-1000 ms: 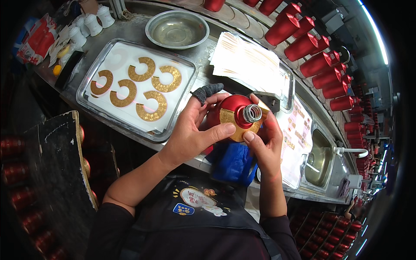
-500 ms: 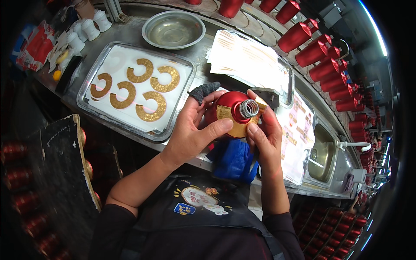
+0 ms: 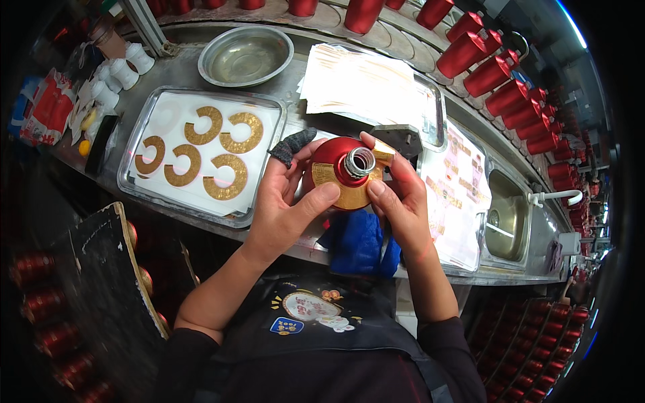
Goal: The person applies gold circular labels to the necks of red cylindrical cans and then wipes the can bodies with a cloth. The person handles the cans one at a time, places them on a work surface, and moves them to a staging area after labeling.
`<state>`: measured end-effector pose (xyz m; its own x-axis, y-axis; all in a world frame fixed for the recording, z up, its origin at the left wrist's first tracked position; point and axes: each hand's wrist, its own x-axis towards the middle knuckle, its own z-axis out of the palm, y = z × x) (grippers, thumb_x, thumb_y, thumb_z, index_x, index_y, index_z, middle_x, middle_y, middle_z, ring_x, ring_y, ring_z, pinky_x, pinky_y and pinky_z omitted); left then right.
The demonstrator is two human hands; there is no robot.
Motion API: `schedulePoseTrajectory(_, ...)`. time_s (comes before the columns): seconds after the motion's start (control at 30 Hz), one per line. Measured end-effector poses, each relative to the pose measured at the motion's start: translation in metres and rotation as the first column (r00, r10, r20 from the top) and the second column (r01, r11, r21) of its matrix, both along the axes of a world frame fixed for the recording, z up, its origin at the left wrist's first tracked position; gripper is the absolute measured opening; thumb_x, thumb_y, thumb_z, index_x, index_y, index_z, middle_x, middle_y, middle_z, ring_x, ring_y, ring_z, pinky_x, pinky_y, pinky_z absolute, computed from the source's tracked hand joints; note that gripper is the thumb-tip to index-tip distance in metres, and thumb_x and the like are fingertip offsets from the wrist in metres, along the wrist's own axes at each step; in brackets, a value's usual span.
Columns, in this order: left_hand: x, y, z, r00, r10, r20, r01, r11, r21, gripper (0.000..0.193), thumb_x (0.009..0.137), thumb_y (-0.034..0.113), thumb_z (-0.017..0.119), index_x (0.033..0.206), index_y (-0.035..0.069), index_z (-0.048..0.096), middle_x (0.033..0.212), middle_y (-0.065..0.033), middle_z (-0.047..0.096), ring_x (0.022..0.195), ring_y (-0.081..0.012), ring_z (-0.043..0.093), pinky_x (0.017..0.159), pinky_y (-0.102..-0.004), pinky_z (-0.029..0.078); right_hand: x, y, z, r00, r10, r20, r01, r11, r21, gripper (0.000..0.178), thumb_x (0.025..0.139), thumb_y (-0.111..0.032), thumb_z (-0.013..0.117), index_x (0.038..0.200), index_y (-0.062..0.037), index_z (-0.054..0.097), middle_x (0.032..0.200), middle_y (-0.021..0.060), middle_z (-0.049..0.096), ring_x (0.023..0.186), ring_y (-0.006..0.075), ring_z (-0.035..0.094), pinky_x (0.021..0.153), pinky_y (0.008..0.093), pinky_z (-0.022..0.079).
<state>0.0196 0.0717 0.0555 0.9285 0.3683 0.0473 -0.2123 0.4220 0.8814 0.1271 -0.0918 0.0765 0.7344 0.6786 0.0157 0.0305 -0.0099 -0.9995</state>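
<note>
Between my two hands is a red bottle [image 3: 330, 152], its bare threaded silver neck tipped up toward me. Around the shoulder lies a gold C-shaped label [image 3: 351, 197], with one end standing off the bottle near my right fingers. My left hand [image 3: 285, 198] wraps the bottle's left side, thumb pressing on the label; a dark cover sits on one of its fingertips. My right hand [image 3: 401, 201] pinches at the label's right part with thumb and fingers. Left of my hands, several more gold C-shaped labels [image 3: 225, 176] lie on white sheets in a metal tray [image 3: 125, 161].
A metal basin [image 3: 246, 57] stands behind the tray. White paper sheets [image 3: 356, 84] are stacked at the back, beside a dark metal block [image 3: 398, 140]. Printed sheets [image 3: 450, 195] and a sink [image 3: 507, 215] are at right. Red bottles [image 3: 463, 54] line a conveyor. A blue cloth [image 3: 356, 245] hangs at the counter edge.
The view has shifted a little. My hands still hold the bottle, and the label's free end at my right fingers now sticks up further from the shoulder.
</note>
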Motion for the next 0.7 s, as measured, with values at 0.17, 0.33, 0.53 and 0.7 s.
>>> schedulePoseTrajectory(0.17,0.0,0.0012,0.0004,1.0,-0.006,-0.014,0.006,1.0,-0.003,0.067,0.092,0.015,0.076,0.144,-0.005,0.039,0.14,-0.0173,0.052,0.131,-0.0217,0.052,0.114,-0.0373,0.04,0.0002,-0.0003,-0.0004,1.0,0.002,-0.014,-0.002,1.0,0.002,0.062,0.097,-0.023,0.064,0.151,0.0001,0.046,0.109,-0.001,0.066,0.064,-0.0004,0.039,0.056,0.0158,0.031)
schedulePoseTrajectory(0.33,0.0005,-0.0006,0.0025,1.0,0.003,-0.02,-0.003,1.0,0.027,0.068,0.091,0.016,0.077,0.144,-0.005,0.038,0.14,-0.0173,0.052,0.131,-0.0217,0.052,0.113,-0.0371,0.041,0.0008,-0.0001,-0.0006,0.999,0.018,0.032,-0.017,1.0,-0.023,0.061,0.096,-0.02,0.065,0.15,0.001,0.046,0.118,0.0027,0.065,0.074,0.0006,0.05,0.063,0.0161,0.039)
schedulePoseTrajectory(0.53,0.0032,-0.005,0.0035,0.999,0.025,-0.047,-0.022,0.998,0.066,0.068,0.09,0.016,0.077,0.142,-0.005,0.039,0.138,-0.0169,0.053,0.129,-0.021,0.053,0.111,-0.0371,0.043,-0.0014,0.003,-0.0021,0.998,0.004,0.063,-0.005,1.0,0.019,0.063,0.095,-0.016,0.068,0.15,0.0028,0.045,0.134,0.0098,0.06,0.118,0.0146,0.06,0.099,0.028,0.049)
schedulePoseTrajectory(0.7,0.0041,-0.0029,0.0041,0.998,0.021,-0.061,-0.017,0.998,0.059,0.069,0.089,0.017,0.078,0.142,-0.005,0.039,0.137,-0.0162,0.054,0.128,-0.0209,0.054,0.111,-0.0368,0.043,-0.0034,0.0017,-0.0011,1.0,0.0,-0.024,0.001,0.999,0.043,0.064,0.094,-0.016,0.069,0.15,0.0032,0.044,0.136,0.0118,0.059,0.121,0.0161,0.06,0.102,0.0298,0.049)
